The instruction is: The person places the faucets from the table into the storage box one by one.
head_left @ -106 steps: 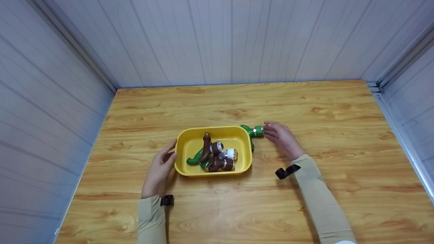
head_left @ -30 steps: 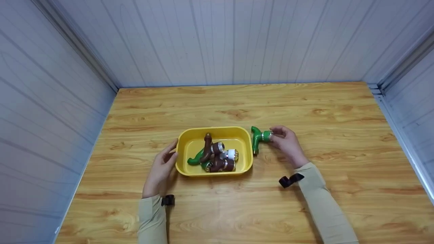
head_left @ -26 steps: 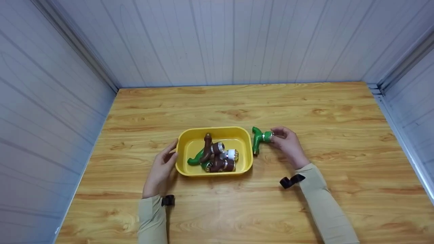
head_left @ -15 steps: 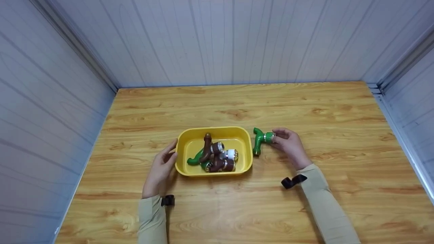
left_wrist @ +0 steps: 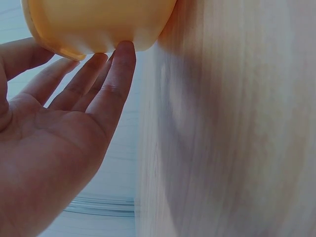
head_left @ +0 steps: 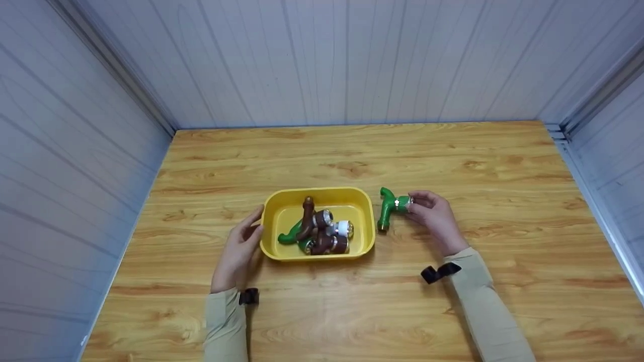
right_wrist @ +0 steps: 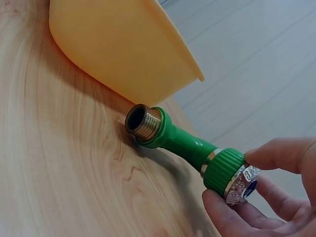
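A yellow plastic basin [head_left: 370,240] stands mid-table with several taps in it: a brown tap [head_left: 305,225], another brown tap [head_left: 329,245], a white-collared tap [head_left: 345,229] and a partly covered green tap [head_left: 289,238]. My left hand [head_left: 239,254] touches the basin's left wall from outside. In the left wrist view, its nearly straight fingertips [left_wrist: 126,52] rest against the wall. Just right of the basin, my right hand [head_left: 435,216] pinches another green tap [head_left: 387,208] by its ribbed handle. The right wrist view shows this tap's threaded brass end [right_wrist: 148,123] close to the table.
A wood-grain table [head_left: 322,306] lies under everything. Pale panel walls [head_left: 322,60] rise at the back and on both sides. Dark wrist cameras sit on the left wrist [head_left: 249,296] and right wrist [head_left: 440,272].
Earlier my right hand was beside the green tap at the basin's right side with extended fingers. Now it pinches the tap, drawn slightly right of the basin. My left hand stays put.
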The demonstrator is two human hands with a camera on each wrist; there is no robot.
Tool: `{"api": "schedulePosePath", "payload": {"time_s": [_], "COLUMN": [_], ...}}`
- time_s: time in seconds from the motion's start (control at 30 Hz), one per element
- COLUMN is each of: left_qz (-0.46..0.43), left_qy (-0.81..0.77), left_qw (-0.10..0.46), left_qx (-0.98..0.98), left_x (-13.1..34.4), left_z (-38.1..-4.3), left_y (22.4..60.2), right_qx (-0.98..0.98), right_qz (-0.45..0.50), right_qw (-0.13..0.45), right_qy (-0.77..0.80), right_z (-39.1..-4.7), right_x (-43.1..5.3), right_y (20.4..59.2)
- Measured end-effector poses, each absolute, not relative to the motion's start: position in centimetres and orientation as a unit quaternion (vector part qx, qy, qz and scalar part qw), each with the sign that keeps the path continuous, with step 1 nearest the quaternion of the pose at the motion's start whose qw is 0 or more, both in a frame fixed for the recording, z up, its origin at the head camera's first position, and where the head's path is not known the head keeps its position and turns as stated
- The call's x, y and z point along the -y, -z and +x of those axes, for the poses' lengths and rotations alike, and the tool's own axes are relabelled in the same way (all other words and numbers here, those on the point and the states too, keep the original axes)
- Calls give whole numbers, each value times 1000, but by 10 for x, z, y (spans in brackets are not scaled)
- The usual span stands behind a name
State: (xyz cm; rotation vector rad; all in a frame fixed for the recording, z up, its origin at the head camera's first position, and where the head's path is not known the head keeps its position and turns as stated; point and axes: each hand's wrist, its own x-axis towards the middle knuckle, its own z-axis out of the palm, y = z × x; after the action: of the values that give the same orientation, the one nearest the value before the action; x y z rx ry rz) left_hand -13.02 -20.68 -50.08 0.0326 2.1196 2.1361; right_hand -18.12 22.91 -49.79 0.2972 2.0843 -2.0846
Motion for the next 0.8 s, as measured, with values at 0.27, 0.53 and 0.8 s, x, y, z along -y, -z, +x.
{"api": "schedulePosePath", "payload": {"time_s": [0.27, 0.53, 0.8], "left_qz": [10, 9, 23], "left_qy": [-704, -706, -698], "left_qw": [63, 67, 50], "left_qx": [-707, -705, -714], "left_x": [206, 206, 206], "left_z": [-131, -131, -129], "left_y": [500, 500, 501], "right_qx": [-707, -681, -670], "right_qz": [87, 90, 86], "right_qw": [81, 83, 79], "right_qy": [697, 722, 733], "right_z": [-175, -168, -159], "right_x": [-235, -240, -238], "right_y": [493, 486, 473]}}
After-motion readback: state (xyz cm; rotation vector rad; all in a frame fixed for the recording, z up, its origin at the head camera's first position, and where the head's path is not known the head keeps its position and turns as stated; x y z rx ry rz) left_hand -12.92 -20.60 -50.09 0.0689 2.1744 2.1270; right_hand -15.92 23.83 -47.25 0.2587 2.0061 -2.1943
